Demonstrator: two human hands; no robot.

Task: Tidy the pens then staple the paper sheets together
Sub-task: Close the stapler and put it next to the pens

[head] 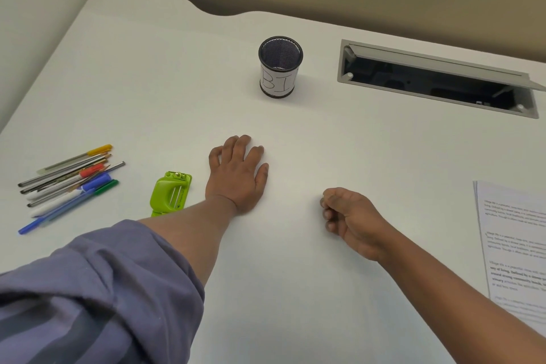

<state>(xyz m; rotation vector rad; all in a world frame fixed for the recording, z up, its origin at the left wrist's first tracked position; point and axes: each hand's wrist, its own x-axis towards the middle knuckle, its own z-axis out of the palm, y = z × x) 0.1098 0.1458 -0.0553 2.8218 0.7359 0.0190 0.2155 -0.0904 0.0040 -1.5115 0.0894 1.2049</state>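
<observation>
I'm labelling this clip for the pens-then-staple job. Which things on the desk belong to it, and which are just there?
Belong to the job:
pens, in a loose pile at the left
mesh pen cup, upright and empty
green stapler
paper sheets, at the right edge

Just there:
cable hatch, its lid open

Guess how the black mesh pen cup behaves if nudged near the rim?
The black wire-mesh pen cup with a white paper label looks empty, so it is probably light. It stands upright and taller than wide, so a rim push may tip it. On the smooth white desk, a low push likely slides it.
</observation>
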